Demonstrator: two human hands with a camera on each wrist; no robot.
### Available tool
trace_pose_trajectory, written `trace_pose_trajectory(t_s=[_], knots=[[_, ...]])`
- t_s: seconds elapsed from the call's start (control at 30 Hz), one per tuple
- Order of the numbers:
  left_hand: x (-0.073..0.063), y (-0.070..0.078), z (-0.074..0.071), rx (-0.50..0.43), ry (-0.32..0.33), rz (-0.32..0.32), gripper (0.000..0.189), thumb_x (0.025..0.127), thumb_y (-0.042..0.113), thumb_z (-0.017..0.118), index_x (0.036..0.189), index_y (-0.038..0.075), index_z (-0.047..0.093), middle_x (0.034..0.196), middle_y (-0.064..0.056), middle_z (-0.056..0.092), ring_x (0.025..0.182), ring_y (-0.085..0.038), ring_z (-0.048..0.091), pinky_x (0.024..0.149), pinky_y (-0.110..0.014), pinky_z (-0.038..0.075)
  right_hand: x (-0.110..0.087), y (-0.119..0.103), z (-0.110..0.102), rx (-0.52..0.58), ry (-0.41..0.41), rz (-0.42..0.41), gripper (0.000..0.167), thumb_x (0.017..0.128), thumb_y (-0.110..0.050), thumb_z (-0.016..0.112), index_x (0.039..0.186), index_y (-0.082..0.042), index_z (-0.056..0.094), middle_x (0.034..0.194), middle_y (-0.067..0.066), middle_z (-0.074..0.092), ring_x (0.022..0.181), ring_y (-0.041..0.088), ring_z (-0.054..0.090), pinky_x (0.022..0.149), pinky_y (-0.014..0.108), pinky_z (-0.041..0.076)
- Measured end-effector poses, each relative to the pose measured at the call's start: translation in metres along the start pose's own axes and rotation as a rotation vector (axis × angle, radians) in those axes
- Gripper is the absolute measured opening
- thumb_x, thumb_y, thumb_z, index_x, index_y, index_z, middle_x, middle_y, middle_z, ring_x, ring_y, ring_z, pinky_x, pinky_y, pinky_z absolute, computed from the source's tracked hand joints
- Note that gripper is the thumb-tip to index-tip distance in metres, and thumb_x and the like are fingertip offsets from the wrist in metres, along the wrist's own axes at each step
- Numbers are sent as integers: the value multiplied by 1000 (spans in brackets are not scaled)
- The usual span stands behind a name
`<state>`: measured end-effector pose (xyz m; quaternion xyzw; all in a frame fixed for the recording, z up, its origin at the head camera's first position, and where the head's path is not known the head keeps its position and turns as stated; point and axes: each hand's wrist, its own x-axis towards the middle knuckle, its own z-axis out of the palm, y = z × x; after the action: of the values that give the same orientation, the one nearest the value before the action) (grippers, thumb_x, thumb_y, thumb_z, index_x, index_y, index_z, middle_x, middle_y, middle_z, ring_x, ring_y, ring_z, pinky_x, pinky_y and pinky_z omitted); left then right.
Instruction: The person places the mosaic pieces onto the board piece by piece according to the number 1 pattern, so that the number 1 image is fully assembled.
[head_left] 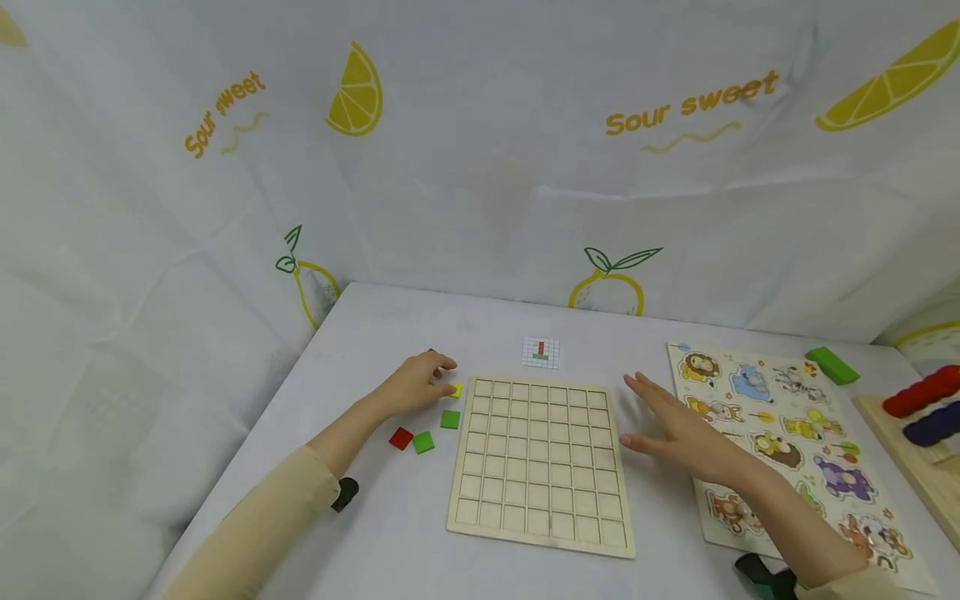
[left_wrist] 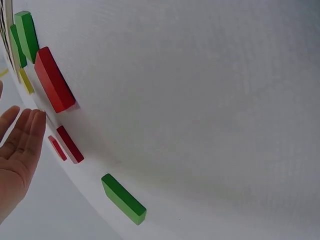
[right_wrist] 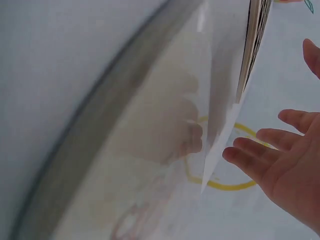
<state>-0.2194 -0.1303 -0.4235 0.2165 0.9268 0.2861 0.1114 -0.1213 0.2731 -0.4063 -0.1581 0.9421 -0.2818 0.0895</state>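
Note:
Over the left side of the table hovers my left hand (head_left: 414, 385), fingers loosely extended, with nothing seen in its grasp. By its thumb lies a yellow tile (head_left: 456, 391). Closer to me are a green tile (head_left: 450, 419), another green tile (head_left: 423, 442) and a red tile (head_left: 401, 438). The left wrist view also shows a dark red tile (left_wrist: 70, 145) and a green tile (left_wrist: 124, 199) around that hand. A wooden grid board (head_left: 538, 467) lies between the hands. To its right, my right hand (head_left: 686, 437) is held with spread fingers, holding nothing.
Behind the board lies a small card (head_left: 541, 352) with a red and green pattern. An animal puzzle board (head_left: 738, 442) sits under the right forearm. Further right are a green block (head_left: 832, 366) and a wooden stand (head_left: 911, 450) with red and blue pieces. Printed cloth (head_left: 480, 167) hangs behind.

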Motion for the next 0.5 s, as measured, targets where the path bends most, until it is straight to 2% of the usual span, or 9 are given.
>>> trace_pose_trajectory(t_s=[0.27, 0.5], knots=[[5, 5, 0, 34, -58, 20, 35, 91, 13, 69, 125, 5, 65, 121, -6, 69, 101, -16, 60, 89, -33, 51, 4, -5, 15, -43, -28, -78, 92, 87, -48, 69, 154, -1, 27, 161, 28, 21, 143, 55, 26, 110, 71, 26], [9, 2, 4, 59, -65, 35, 31, 91, 11, 69, 121, 4, 68, 116, -7, 69, 99, -16, 63, 89, -32, 53, 0, -4, 18, -80, -86, -128, 95, 83, -50, 72, 150, 4, 32, 158, 31, 24, 142, 60, 23, 112, 72, 20]])
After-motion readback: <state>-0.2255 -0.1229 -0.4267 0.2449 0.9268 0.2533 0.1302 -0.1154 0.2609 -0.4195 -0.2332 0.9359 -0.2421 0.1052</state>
